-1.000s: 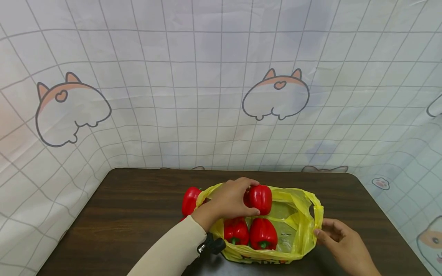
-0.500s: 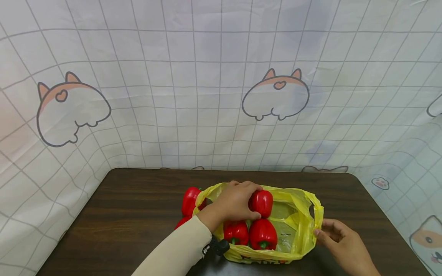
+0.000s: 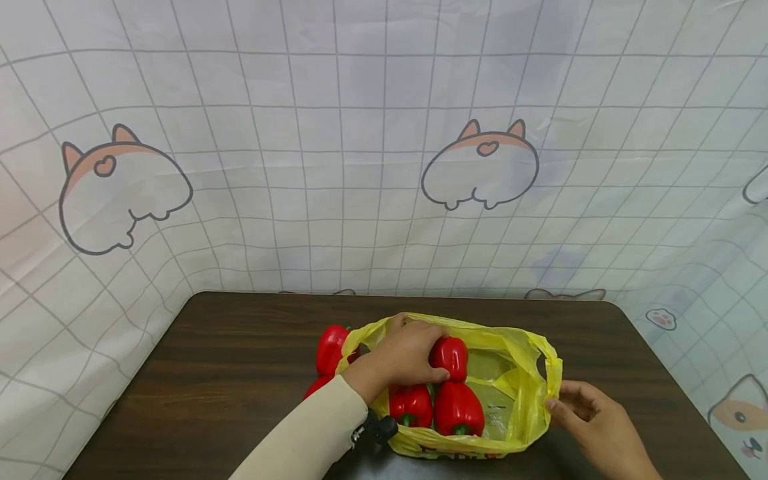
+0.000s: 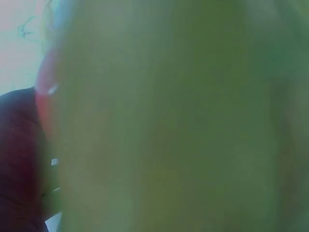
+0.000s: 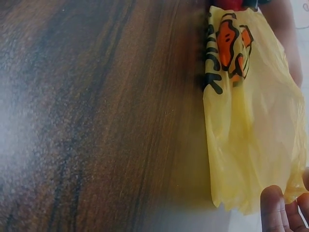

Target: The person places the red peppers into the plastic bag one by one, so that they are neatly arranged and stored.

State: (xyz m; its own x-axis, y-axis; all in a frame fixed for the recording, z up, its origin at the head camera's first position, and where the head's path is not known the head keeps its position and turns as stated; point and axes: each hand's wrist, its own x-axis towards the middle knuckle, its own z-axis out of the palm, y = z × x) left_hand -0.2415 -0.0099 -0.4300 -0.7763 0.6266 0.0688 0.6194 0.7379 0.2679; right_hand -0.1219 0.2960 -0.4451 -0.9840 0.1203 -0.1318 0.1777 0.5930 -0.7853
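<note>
I see three red peppers point(image 3: 459, 408) in a yellow bag point(image 3: 528, 393); my left hand point(image 3: 405, 353) curls its fingers round one, my right hand point(image 3: 594, 420) pinches the bag's edge. Black lettering point(image 5: 212, 83) ends "CK".

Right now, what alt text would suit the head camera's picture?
A person's left-hand grip holds a red bell pepper in an open yellow bag, near two others, while the right-hand grip pinches the bag's edge. More peppers sit left of the bag on a brown table.
</note>
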